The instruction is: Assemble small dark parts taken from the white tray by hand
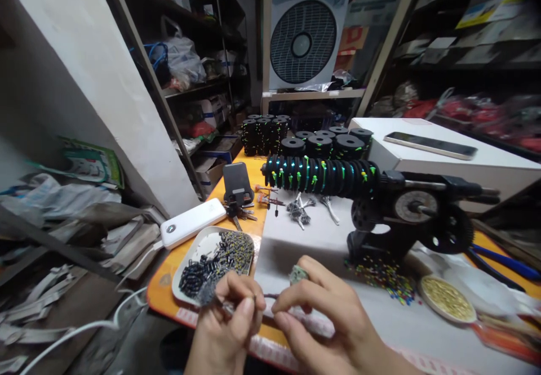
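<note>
My left hand (230,318) is pinched at the table's near edge, with a small dark cylindrical part and thin wire leads showing in its fingers. My right hand (321,313) is pinched beside it, fingertips on the same thin leads, and a small grey-green piece (298,274) rests against its forefinger. Both hands hover just right of a white oval tray (198,251) full of small dark components. Beyond them a hand-cranked winder (406,211) carries a row of black rings with green marks (321,175).
Stacks of black rings (266,133) stand at the back of the orange table. A white power bank (192,222), a phone stand with keys (237,189), loose beads (384,276), a gold lid (447,299), blue-handled pliers (502,262) and a phone on a white box (429,145) lie around. Shelves crowd both sides.
</note>
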### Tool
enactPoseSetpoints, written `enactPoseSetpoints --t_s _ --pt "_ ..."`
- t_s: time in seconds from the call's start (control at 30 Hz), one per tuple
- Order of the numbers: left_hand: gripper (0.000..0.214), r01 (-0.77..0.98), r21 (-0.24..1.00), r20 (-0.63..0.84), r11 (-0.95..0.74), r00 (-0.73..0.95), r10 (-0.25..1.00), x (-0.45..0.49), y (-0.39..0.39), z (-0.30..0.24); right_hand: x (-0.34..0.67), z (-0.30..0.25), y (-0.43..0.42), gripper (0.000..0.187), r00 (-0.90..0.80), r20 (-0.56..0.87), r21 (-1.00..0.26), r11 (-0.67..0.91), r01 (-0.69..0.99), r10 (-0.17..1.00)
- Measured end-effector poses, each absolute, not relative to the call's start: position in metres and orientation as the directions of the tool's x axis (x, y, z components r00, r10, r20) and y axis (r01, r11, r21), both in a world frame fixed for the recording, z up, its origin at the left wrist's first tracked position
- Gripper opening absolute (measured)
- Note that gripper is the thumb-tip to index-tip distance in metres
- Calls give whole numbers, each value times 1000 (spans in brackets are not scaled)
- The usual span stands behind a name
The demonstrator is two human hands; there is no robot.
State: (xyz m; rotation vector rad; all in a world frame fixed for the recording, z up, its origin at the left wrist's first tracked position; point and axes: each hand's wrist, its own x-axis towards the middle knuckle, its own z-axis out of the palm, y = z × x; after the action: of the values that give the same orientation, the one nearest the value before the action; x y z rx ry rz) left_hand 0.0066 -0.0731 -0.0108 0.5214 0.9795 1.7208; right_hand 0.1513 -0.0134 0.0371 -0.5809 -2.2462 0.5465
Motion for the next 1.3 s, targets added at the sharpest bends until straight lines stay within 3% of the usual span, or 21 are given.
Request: enactPoseSetpoints --t_s 0.1,0.17,0.43,0.67,1.3 --pt "49 -754 647 -202 -117 -317 927 21 -75 -12 152 37 -14 12 -629 544 -554 801 227 555" --pt "45 -780 615 -215 -116 -308 927 25 -75 -12 152 37 -15 12 -622 558 -562 802 202 549" --pt "38 -635 763 -177 -123 -388 905 26 -79 -18 151 34 -15 16 -649 515 -620 766 169 560" --pt "37 -560 814 -125 -155 -430 894 24 -78 -22 154 37 -17 15 -684 463 -636 748 188 565" --pt "32 -378 903 -3 -206 -484 875 25 -80 -22 152 38 -13 12 -687 489 -626 765 152 537"
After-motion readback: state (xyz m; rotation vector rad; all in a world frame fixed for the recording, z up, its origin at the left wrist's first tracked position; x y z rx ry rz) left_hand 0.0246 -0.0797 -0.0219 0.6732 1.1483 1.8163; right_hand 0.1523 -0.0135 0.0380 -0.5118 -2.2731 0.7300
